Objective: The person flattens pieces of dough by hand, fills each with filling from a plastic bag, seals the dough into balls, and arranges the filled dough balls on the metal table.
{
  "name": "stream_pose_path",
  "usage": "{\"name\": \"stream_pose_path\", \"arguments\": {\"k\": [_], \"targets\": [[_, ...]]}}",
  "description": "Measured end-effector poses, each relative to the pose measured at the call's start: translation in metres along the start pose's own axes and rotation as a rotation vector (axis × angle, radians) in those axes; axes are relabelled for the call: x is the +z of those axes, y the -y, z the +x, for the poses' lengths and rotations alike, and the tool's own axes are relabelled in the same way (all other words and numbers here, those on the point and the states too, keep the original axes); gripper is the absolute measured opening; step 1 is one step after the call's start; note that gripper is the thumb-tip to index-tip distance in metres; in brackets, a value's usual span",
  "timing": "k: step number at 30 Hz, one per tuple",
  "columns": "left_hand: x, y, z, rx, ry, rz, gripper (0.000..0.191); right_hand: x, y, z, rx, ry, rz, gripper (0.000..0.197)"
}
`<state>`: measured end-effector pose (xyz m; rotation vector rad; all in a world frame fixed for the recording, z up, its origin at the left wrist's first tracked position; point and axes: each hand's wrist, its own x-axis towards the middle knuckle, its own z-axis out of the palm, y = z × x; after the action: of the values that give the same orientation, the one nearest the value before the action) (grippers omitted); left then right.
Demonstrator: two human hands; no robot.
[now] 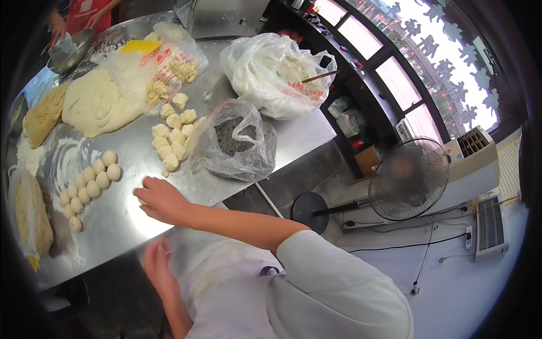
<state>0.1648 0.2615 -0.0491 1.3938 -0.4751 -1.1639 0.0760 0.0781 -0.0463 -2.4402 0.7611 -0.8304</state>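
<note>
My right hand [164, 202] hovers over or rests on the steel table [190, 190], fingers curled downward. Its palm side is hidden, so I cannot tell whether anything is under it. Below it, my left hand [160, 266] is just off the table's front edge, blurred, with fingers half bent and nothing visible in them. Cut dough pieces [170, 162] lie in a cluster beyond my right hand. Beside them, a clear plastic bag [254, 156] holds a dark, crumbly filling [235, 135]. Round dough balls [93, 189] form two rows on the left.
A large flattened dough [97, 101] and a tan dough lump [44, 114] lie farther back. A white plastic bag [271, 80] has a stick in it. Another person's hand [58, 31] is at a metal bowl [78, 48]. A floor fan [408, 178] stands to the right.
</note>
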Motion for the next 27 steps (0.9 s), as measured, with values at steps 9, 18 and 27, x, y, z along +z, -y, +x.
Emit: {"name": "stream_pose_path", "arguments": {"k": [9,18,27], "targets": [[0.009,-0.004,0.009,-0.015,0.069,-0.019,0.017,-0.005,0.006,0.021,0.079,-0.174,-0.011,0.021],[0.000,-0.011,0.004,-0.051,-0.032,-0.026,0.019,0.029,-0.008,0.040,0.123,-0.033,-0.269,0.023],[-0.001,-0.021,0.014,0.006,0.054,-0.058,0.023,0.022,-0.018,0.034,0.153,0.049,-0.046,0.031]]}}
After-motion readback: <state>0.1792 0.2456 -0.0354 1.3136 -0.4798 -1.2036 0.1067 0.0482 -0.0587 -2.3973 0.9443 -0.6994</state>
